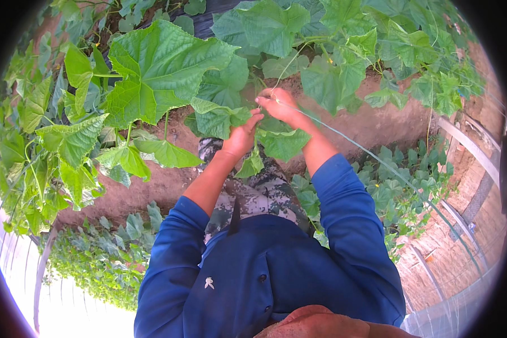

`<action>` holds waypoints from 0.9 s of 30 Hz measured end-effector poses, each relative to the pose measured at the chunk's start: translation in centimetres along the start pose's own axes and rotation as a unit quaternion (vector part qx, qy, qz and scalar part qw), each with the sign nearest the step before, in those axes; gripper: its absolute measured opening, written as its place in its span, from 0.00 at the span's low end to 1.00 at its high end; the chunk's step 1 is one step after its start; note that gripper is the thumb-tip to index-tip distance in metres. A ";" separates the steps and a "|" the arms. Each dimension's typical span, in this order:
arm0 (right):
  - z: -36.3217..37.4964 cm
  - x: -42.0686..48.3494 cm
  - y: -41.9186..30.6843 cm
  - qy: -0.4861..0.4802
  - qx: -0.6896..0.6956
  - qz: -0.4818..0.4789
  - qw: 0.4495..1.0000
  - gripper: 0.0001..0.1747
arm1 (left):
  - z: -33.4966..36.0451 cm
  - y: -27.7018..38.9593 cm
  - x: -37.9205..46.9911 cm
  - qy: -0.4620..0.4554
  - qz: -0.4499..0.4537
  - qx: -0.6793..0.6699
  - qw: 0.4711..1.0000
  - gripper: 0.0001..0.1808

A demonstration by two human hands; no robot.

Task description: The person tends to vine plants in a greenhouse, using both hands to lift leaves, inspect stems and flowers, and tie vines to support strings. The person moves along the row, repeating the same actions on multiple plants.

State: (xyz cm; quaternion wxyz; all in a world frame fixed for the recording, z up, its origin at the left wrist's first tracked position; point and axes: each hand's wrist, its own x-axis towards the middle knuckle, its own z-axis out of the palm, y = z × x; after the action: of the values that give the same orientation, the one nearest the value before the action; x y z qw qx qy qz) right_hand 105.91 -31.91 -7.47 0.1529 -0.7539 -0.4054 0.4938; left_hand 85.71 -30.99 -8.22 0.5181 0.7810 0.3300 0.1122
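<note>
My left hand (pixel 241 134) is raised in front of my thighs, its fingers curled close together at a cucumber vine among broad leaves. What sits between those fingertips is too small to tell. Just to the right and slightly farther out, my right hand (pixel 282 107) pinches a thin pale string (pixel 288 64). This string runs up from the fingers to the foliage above. The two hands' fingertips nearly meet. A cucumber leaf (pixel 283 143) hangs below the right wrist, and another leaf (pixel 217 120) partly covers the left hand. Most of the vine's stem is hidden by leaves.
A taut greenish line (pixel 376 158) slants down to the right, passing over my right forearm. A large cucumber leaf (pixel 160 72) rises at the left. Bare soil (pixel 388 114) lies between plant rows. Curved frame poles (pixel 469 148) and a brick wall (pixel 456 249) stand at the right.
</note>
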 end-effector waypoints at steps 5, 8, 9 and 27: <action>0.3 -0.1 -0.4 0.008 -0.041 0.032 0.999 0.17 | 0.2 -1.4 -0.3 -0.013 -0.016 -0.092 0.996 0.29; 1.5 0.5 0.5 0.072 -0.112 0.060 0.989 0.16 | 1.0 -2.0 -0.3 0.000 -0.012 -0.109 0.994 0.29; 1.7 0.7 0.4 0.099 -0.141 0.069 0.983 0.15 | 1.2 -2.2 -0.3 -0.001 -0.016 -0.106 0.994 0.29; -2.6 0.7 3.8 0.053 0.270 0.157 0.948 0.24 | 0.1 -3.5 -0.6 0.055 -0.096 -0.266 0.957 0.26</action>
State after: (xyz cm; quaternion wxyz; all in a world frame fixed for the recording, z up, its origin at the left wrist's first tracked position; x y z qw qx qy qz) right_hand 110.10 -33.32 -9.12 0.2925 -0.7639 -0.1242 0.5616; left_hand 83.92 -30.59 -11.24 0.6967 0.5719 0.3898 0.1886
